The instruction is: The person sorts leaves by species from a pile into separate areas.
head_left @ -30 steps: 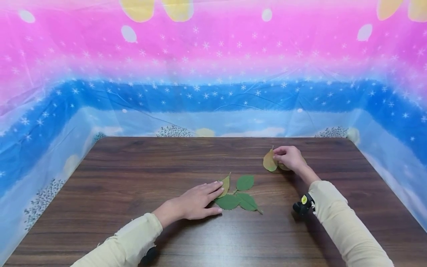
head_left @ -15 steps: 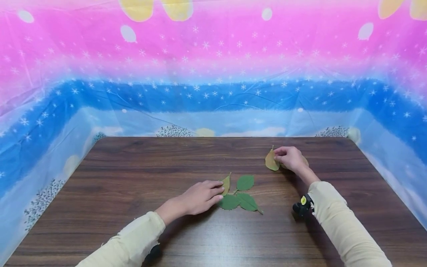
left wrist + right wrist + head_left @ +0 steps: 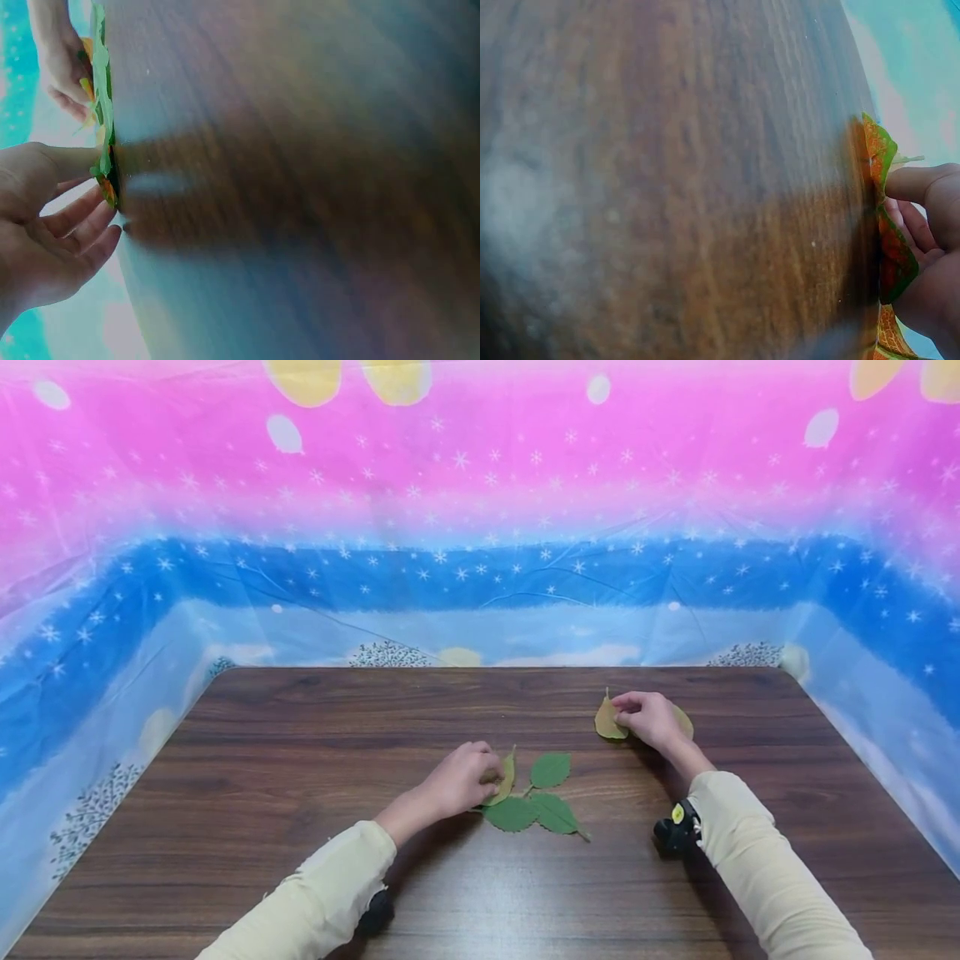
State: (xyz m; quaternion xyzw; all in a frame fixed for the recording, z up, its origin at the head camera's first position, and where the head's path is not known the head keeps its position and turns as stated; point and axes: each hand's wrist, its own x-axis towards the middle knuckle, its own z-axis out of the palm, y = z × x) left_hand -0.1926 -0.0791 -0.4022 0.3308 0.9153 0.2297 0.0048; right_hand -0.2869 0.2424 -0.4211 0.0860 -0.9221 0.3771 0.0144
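In the head view my left hand (image 3: 461, 779) is bent over a yellowish leaf (image 3: 507, 777), thumb and fingertips gathered at its left edge. Three green leaves (image 3: 557, 813) lie right beside it, two of them overlapping near a short stem. The left wrist view has the thumb and curled fingers of that hand (image 3: 52, 217) at the edge of the leaves (image 3: 103, 97). Farther back on the right, my right hand (image 3: 651, 720) pinches a second yellowish leaf (image 3: 609, 720) by its right side. Another yellowish leaf (image 3: 683, 722) shows partly behind this hand.
The leaves rest on a dark wood-grain table (image 3: 300, 760). Its far edge meets a pink and blue snowflake cloth (image 3: 480, 568) hanging on the back and both sides. A small black camera (image 3: 675, 832) is strapped at the right wrist.
My left hand was flat over the leaves; its fingers have drawn in and curled at the yellowish leaf, and the wrist has risen. The right hand's leaf has shifted and tilted slightly.
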